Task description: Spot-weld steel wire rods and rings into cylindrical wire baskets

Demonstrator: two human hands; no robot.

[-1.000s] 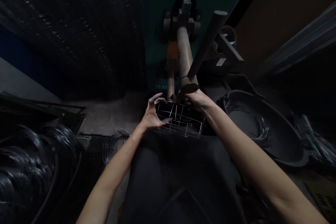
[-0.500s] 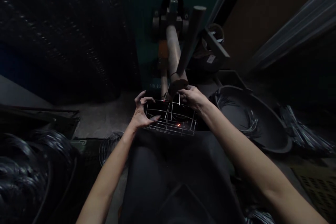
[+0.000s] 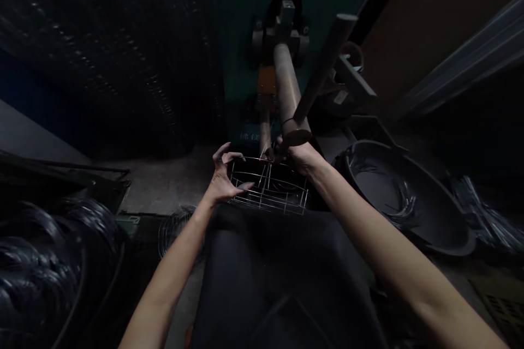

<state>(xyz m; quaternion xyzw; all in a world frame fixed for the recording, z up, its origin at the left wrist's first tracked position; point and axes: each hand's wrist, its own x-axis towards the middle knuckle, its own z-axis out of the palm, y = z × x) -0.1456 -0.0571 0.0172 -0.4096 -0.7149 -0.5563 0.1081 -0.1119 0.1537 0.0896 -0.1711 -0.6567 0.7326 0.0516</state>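
A wire rack point(image 3: 268, 185), a grid of thin bright rods, sits in front of me below the round end of a machine arm point(image 3: 291, 92). My left hand point(image 3: 224, 179) grips the rack's left edge, its fingers curled over the far side and its thumb on the near side. Close by the rack's far right edge, my right hand point(image 3: 305, 157) is closed just under the arm's round end. Its fingertips are partly hidden, so what they pinch does not show. A lower rod of the machine point(image 3: 265, 133) meets the rack's far edge, where a small red spot glows.
At the right lies a dark oval tray point(image 3: 434, 202) with thin wires in it, and a wire bundle point(image 3: 487, 218) beside it. Coiled wire rings point(image 3: 36, 272) fill the lower left. A slanted bar point(image 3: 327, 65) juts up from the machine arm. Dark cloth point(image 3: 282, 272) covers my lap.
The view has shifted, so the scene sits slightly further right and lower. My right hand has moved further behind the arm's end, and the short wire seen at its fingers is hidden. The orange spark has gone.
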